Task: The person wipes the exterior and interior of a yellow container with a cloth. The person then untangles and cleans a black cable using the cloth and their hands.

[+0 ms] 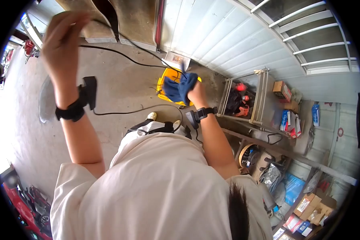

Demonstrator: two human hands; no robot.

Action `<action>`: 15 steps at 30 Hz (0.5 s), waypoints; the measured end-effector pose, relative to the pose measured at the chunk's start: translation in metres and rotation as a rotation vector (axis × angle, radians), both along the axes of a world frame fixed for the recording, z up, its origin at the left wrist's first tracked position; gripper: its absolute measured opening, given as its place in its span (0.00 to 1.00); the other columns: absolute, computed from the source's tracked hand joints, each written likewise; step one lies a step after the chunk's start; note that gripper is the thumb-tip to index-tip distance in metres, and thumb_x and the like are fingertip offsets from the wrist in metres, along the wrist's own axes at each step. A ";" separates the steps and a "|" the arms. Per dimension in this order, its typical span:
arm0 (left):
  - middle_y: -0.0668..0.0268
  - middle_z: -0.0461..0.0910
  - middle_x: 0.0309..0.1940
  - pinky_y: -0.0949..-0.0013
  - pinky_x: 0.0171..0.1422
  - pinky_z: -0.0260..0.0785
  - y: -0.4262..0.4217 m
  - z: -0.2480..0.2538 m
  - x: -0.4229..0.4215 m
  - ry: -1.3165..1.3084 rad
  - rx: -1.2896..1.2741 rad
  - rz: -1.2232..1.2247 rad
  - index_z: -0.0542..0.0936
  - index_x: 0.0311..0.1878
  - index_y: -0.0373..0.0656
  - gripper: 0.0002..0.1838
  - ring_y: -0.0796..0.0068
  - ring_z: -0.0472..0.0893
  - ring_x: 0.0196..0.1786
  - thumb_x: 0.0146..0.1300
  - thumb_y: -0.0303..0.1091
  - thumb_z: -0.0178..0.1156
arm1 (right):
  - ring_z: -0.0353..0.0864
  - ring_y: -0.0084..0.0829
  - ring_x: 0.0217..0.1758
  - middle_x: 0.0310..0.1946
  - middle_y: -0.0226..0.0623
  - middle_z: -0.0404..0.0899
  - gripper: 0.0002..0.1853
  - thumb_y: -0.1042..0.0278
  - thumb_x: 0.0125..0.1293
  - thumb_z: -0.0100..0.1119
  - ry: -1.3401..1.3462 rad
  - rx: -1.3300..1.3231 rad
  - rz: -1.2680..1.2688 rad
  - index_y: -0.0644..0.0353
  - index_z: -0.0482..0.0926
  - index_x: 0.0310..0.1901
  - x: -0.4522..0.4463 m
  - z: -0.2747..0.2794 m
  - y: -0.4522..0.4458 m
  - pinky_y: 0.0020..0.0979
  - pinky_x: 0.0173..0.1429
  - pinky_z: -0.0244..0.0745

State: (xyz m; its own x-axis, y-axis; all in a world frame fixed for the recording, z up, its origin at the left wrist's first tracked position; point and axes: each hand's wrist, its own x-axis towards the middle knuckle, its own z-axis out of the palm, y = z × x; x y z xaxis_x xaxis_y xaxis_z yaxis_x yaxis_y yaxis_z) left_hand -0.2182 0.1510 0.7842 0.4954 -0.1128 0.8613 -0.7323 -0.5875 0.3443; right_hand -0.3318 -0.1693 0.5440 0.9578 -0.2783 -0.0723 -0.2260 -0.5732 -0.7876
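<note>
My left hand (pixel 64 40) is raised at the upper left, its fingers closed on a black cable (pixel 138 46) that runs to the blue cloth. In my right hand (pixel 197 94) is the dark blue cloth (pixel 180 88), bunched around the cable. Behind and below the cloth on the floor is a yellow container (pixel 161 86). A second stretch of black cable runs from the upper left towards the cloth. Both wrists wear black straps with devices, and a thin cord hangs from the left one.
A metal-framed rack (pixel 260 100) with red and dark items stands to the right. Beyond it are cardboard boxes (pixel 282 91) and a cluttered shelf (pixel 308 160). A white box (pixel 176 60) lies near the wall. Red machinery (pixel 22 204) shows at the lower left.
</note>
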 end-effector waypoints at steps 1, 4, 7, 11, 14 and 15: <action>0.68 0.85 0.41 0.78 0.46 0.77 0.018 0.000 0.003 0.005 -0.107 0.010 0.88 0.40 0.41 0.05 0.81 0.83 0.42 0.60 0.24 0.67 | 0.84 0.53 0.44 0.36 0.56 0.84 0.16 0.60 0.57 0.66 0.063 -0.143 -0.080 0.64 0.83 0.41 -0.005 -0.015 -0.011 0.42 0.46 0.78; 0.66 0.86 0.40 0.78 0.49 0.78 0.071 0.005 0.015 -0.053 -0.079 0.115 0.87 0.41 0.38 0.06 0.79 0.83 0.43 0.62 0.23 0.66 | 0.82 0.57 0.42 0.35 0.57 0.82 0.13 0.65 0.57 0.62 0.062 -0.260 -0.075 0.66 0.82 0.38 -0.024 -0.056 -0.056 0.48 0.48 0.77; 0.67 0.86 0.39 0.76 0.54 0.75 0.091 -0.006 0.021 0.020 -0.186 0.260 0.87 0.41 0.38 0.07 0.78 0.83 0.46 0.60 0.26 0.68 | 0.81 0.55 0.45 0.39 0.57 0.82 0.13 0.67 0.58 0.60 0.237 -0.439 -0.121 0.67 0.82 0.40 -0.043 -0.058 -0.085 0.47 0.51 0.76; 0.69 0.86 0.39 0.75 0.54 0.71 0.095 -0.029 0.031 0.089 -0.249 0.366 0.88 0.41 0.40 0.09 0.79 0.81 0.45 0.61 0.33 0.69 | 0.80 0.55 0.48 0.44 0.52 0.82 0.11 0.67 0.58 0.59 0.191 -0.457 -0.172 0.64 0.81 0.40 -0.057 -0.046 -0.121 0.47 0.53 0.75; 0.68 0.86 0.39 0.75 0.53 0.71 0.092 -0.050 0.042 0.142 -0.239 0.411 0.88 0.42 0.40 0.10 0.78 0.81 0.45 0.62 0.36 0.68 | 0.80 0.55 0.47 0.42 0.51 0.82 0.10 0.70 0.58 0.58 0.089 -0.510 -0.180 0.63 0.80 0.41 -0.056 -0.043 -0.152 0.46 0.52 0.75; 0.67 0.86 0.40 0.75 0.53 0.71 0.078 -0.051 0.037 0.231 -0.275 0.354 0.87 0.43 0.40 0.11 0.78 0.81 0.44 0.63 0.36 0.68 | 0.80 0.55 0.46 0.41 0.51 0.82 0.10 0.70 0.58 0.58 -0.007 -0.552 -0.198 0.63 0.80 0.41 -0.054 -0.046 -0.166 0.45 0.51 0.75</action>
